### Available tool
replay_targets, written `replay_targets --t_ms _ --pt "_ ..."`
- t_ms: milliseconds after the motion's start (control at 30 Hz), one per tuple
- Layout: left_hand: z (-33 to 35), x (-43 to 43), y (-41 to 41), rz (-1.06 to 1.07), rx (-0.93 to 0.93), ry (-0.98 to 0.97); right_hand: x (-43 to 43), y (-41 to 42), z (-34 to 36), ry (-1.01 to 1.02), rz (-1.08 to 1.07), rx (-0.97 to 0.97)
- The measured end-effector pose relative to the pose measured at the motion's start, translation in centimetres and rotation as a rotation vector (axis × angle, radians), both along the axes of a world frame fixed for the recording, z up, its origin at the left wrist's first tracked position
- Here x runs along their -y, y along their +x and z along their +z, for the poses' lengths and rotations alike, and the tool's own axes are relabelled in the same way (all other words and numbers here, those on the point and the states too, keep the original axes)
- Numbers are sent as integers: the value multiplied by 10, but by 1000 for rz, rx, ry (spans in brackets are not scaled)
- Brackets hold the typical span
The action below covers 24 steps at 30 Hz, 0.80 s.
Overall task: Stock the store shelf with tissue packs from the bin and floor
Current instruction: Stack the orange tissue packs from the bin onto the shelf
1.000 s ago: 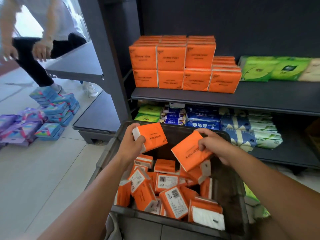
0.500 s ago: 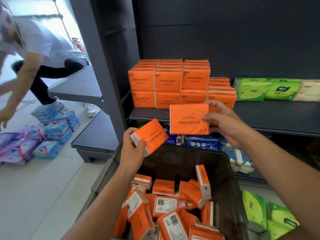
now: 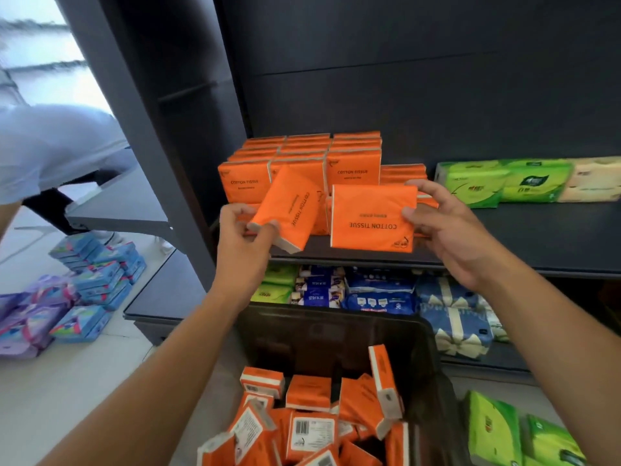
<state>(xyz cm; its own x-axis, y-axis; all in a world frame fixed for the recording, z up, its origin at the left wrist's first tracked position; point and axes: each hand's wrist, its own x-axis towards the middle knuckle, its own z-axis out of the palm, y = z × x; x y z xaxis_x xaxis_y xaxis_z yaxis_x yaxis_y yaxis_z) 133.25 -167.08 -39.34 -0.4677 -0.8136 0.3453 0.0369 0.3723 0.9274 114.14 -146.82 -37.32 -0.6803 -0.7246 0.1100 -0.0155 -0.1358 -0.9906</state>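
My left hand (image 3: 240, 245) pinches a tilted orange pack (image 3: 289, 210) by its lower corner, thumb on the front and fingers behind, while my right hand (image 3: 447, 227) clamps a second pack (image 3: 371, 218) at its right edge, label upside down, its bottom at the shelf (image 3: 537, 237) front edge. Both sit just before the orange stack (image 3: 353, 163) at twelve o'clock. The bin (image 3: 336, 331) of loose orange packs (image 3: 311, 428) lies at six, green packs (image 3: 504, 179) at two.

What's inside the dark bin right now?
The dark bin holds loose orange tissue packs, jumbled at all angles, some showing barcodes. Its far end is bare. Whatever lies beneath the top packs is covered, and the near end is out of frame.
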Motion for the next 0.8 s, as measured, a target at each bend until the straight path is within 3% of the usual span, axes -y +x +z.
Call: replay_targets --t_ms 233,333,800 --pt "55 14 -83 -199 102 -286 -14 -29 -6 -21 -82 -1" --pt "66 26 -121 -175 229 -484 -16 -36 -10 -3 -95 1" --pt "59 41 -190 3 888 -898 -24 -59 -19 18 -126 13"
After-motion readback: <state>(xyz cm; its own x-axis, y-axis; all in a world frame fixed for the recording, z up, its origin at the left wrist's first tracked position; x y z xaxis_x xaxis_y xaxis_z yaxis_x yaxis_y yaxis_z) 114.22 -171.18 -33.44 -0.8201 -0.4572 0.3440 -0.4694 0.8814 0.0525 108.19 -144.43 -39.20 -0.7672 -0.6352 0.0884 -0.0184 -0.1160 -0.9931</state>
